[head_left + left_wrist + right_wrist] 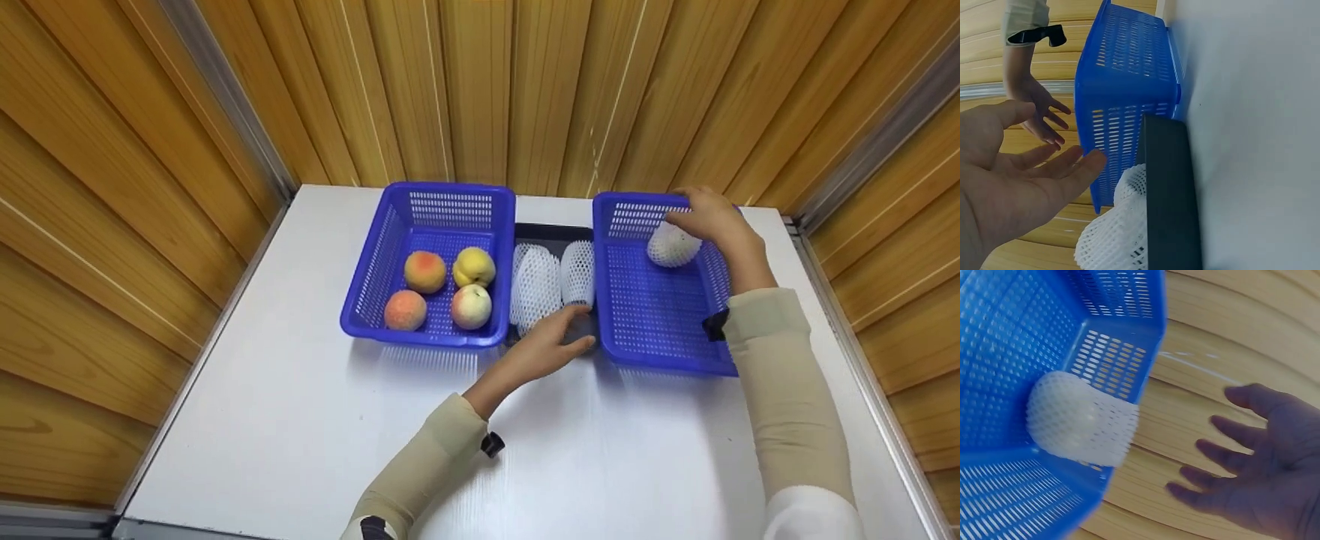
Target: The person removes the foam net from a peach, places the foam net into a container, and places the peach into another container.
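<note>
In the right blue basket [660, 367] lies a round fruit in a white foam net [1072, 419], near the far right corner. My right hand [712, 217] hovers over that corner with fingers spread; the right wrist view shows it apart from the fruit and holding nothing. My left hand [544, 349] is above the near end of a black tray [555, 231], its fingers loosely bent and nothing in them. White foam net sleeves [540, 281] lie in the tray; the left wrist view shows more of the netting [1117, 236] beside the tray wall.
A second blue basket [424, 339] on the left holds several peaches [425, 271], one of them yellow [473, 267]. Both baskets flank the tray on a white table [247, 420]. Wood-patterned panels [480, 90] rise behind and at both sides.
</note>
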{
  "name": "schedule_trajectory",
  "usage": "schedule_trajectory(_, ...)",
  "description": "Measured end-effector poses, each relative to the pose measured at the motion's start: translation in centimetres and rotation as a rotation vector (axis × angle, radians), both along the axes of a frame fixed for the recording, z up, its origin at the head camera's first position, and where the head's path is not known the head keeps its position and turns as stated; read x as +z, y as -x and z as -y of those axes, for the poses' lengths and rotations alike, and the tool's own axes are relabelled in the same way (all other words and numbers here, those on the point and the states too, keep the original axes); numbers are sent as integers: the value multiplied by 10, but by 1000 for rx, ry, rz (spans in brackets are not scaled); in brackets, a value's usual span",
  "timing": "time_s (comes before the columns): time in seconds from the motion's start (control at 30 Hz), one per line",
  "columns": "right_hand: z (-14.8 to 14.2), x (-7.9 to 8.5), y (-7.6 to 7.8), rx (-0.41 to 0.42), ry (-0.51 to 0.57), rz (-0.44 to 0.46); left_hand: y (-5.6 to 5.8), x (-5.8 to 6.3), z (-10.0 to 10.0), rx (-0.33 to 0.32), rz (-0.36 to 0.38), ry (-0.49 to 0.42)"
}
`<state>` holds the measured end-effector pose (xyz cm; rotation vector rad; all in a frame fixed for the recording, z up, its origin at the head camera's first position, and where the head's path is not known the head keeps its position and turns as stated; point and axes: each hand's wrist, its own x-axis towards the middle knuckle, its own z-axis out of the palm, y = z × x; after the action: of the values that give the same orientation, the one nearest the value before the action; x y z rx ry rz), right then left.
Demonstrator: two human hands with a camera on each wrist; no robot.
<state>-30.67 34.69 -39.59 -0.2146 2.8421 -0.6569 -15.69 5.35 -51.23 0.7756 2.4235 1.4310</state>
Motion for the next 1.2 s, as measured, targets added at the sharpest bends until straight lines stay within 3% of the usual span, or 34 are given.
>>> schedule_trajectory(0.13,-2,-18,11,-26,-41,120,6,-10,-13,45,38,-40)
schedule_trajectory(0.37,-7,-42,23,-62,-63,174,10,-27,-31,92,260,-238)
schedule_trajectory(0.47,-11,-49,25,-66,-47,204,11,-30,-39,140,321,-291)
schedule_trajectory(0.6,-16,-59,29,-63,-33,235,12,-32,-48,199,362,-367)
schedule_trajectory(0.8,-21,-75,31,-75,-55,219,13,-32,-56,231,442,-483)
schedule_trajectory(1.2,-19,-103,38,-139,11,179,18,-32,-53,228,465,-480)
